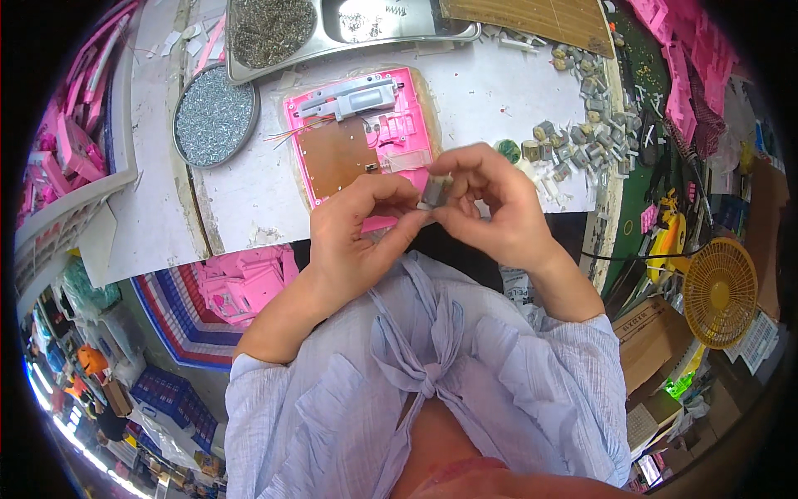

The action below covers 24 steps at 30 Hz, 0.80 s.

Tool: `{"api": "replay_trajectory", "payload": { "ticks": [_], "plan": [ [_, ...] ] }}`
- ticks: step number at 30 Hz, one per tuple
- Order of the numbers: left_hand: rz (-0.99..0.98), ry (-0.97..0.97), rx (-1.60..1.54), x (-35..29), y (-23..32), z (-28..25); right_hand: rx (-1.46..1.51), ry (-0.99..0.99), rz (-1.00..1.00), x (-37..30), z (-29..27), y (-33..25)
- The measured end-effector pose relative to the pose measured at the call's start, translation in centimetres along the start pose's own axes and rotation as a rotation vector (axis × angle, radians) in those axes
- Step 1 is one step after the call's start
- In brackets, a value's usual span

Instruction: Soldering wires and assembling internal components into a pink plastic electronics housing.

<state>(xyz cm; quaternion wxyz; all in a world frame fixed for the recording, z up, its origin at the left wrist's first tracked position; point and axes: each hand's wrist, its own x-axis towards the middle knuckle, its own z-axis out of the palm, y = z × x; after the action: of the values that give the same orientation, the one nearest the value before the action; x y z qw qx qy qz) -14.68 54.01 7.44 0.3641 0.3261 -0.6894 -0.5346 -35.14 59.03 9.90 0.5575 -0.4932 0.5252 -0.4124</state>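
Observation:
Over the near edge of the worktable, a small grey metal motor sits between the fingertips of my right hand, which is closed on it. My left hand meets it from the other side, thumb and forefinger bent in at the motor's lower end; any small part in that pinch is too small to make out. Just beyond lies an open pink plastic housing. Inside it are a brown circuit board, a grey plastic mechanism and thin coloured wires. My hands partly cover its near right corner.
A round tray of screws stands at the left, and a metal tray with small parts at the back. Many loose motors are heaped at the right beside a green roll. Pink parts fill a striped container below the table.

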Motion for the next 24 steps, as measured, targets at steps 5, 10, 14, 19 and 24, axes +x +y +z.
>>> {"api": "replay_trajectory", "payload": {
  "ticks": [5,10,14,19,24],
  "plan": [
    [0.363,0.016,0.334,1.2,-0.3,-0.7,-0.583,0.039,-0.595,1.7,-1.4,-0.6],
    [0.234,0.040,0.126,0.6,-0.7,-0.9,-0.640,-0.001,-0.755,1.8,-1.5,-0.6],
    [0.163,-0.044,0.036,0.8,-1.0,-1.4,-0.640,0.015,-0.828,2.0,-1.2,0.1],
    [0.229,-0.099,0.238,1.4,0.0,-2.2,-0.659,-0.020,-0.872,2.3,-1.4,0.4],
    [0.254,0.007,0.290,0.7,-0.4,-2.2,-0.643,-0.026,-0.885,2.6,-1.4,0.6]
  ]
}}
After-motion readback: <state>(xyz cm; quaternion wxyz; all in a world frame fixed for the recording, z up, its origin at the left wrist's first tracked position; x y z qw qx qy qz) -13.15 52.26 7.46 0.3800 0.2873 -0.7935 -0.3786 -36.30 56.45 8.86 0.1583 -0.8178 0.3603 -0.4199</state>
